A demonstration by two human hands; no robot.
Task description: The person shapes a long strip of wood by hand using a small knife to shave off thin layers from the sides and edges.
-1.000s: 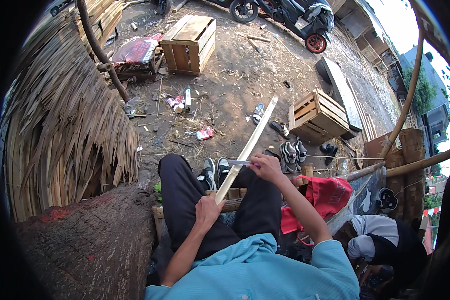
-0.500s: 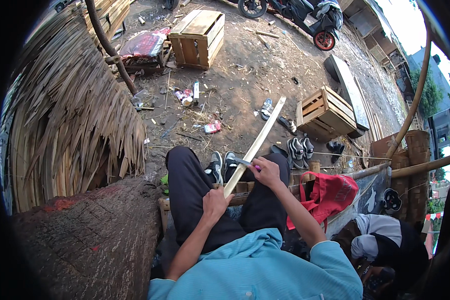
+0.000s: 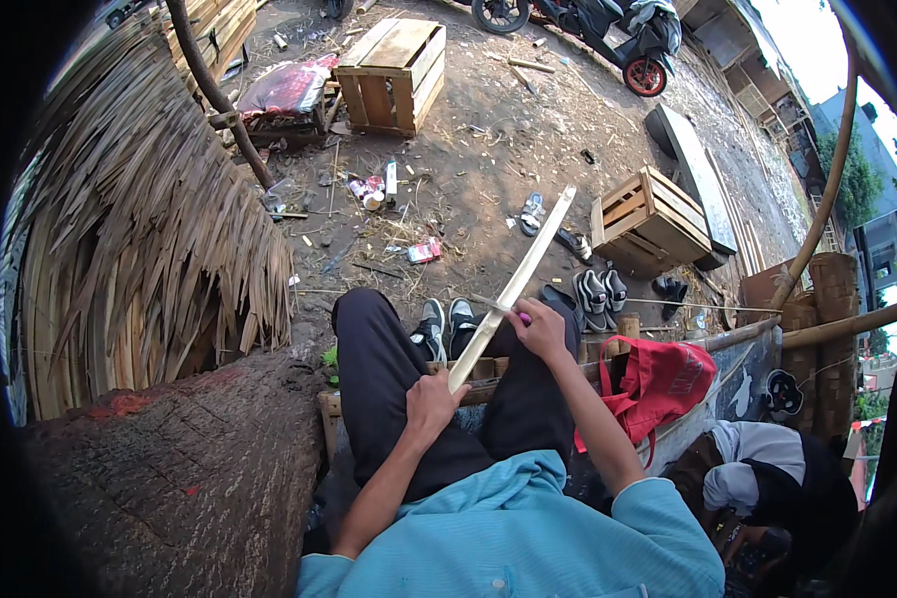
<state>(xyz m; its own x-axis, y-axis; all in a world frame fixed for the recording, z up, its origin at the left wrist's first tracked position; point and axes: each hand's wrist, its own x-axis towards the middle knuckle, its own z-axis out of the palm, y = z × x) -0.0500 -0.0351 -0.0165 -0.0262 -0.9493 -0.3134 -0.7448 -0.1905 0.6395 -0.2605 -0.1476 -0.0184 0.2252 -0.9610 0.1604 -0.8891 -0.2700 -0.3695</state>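
Observation:
A long pale strip of wood or bamboo (image 3: 520, 276) slants up and away between my knees, its far end over the ground. My left hand (image 3: 431, 401) is closed around the strip's near end, by my left thigh. Farther along, my right hand (image 3: 540, 327) grips a knife (image 3: 488, 302) with a pink-purple handle. The blade lies across the strip, touching it or just above it; which one I cannot tell. My dark trousers and the shoes (image 3: 432, 327) on my feet show beneath the strip.
A red bag (image 3: 660, 383) hangs on the rail at my right. Several shoes (image 3: 598, 295) and a wooden crate (image 3: 648, 221) stand ahead right, another crate (image 3: 393, 78) farther off. A big log (image 3: 169, 478) and dried thatch (image 3: 149, 239) fill the left. Another person (image 3: 767, 478) bends at lower right.
My right hand has moved slightly away from me along the strip, and the knife blade has shifted up with it. My left hand keeps its hold on the near end.

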